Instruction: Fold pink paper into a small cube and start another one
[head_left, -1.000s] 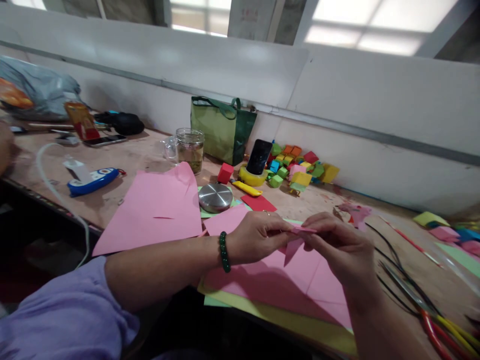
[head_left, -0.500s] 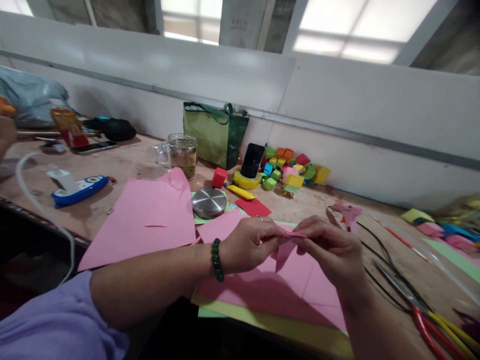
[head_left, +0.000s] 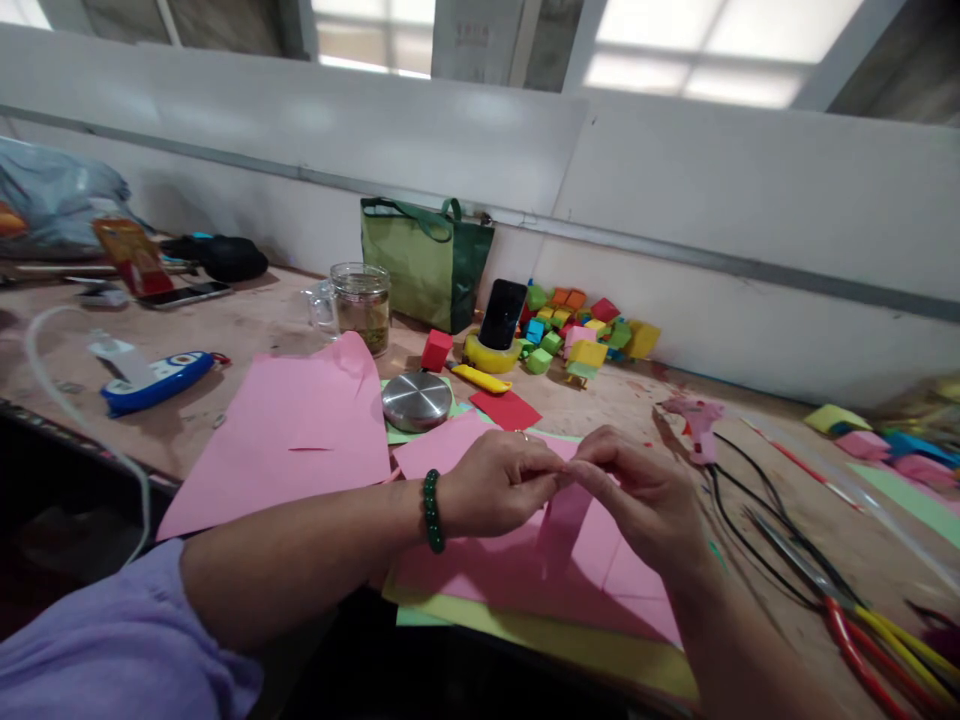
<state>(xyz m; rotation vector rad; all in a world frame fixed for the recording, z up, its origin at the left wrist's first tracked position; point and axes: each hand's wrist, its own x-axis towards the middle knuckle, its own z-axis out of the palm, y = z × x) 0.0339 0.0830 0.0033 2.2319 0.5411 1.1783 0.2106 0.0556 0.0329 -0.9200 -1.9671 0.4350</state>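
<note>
My left hand (head_left: 499, 485), with a green bead bracelet at the wrist, pinches the top edge of a small piece of pink paper (head_left: 562, 525). Fingertip to fingertip with it, my right hand (head_left: 637, 500) grips the same piece, which hangs down below the fingers. How it is folded is partly hidden by my hands. Beneath them lie large pink sheets (head_left: 517, 590) on top of a yellow sheet (head_left: 585, 655). Just beyond my left hand are a round metal lid-like disc (head_left: 417, 400) and a flat red paper piece (head_left: 506, 409).
A pink glue gun (head_left: 699, 425) and red-handled scissors (head_left: 847, 640) lie to the right. Several colourful paper cubes (head_left: 551, 345) are heaped at the back beside a propped phone (head_left: 503, 312). A glass mug (head_left: 361, 310) and a green bag (head_left: 420, 265) stand behind another pink sheet (head_left: 277, 450).
My right hand has moved slightly left, bringing both hands' fingertips together. The pink piece has turned, with more of its face now hanging below them.
</note>
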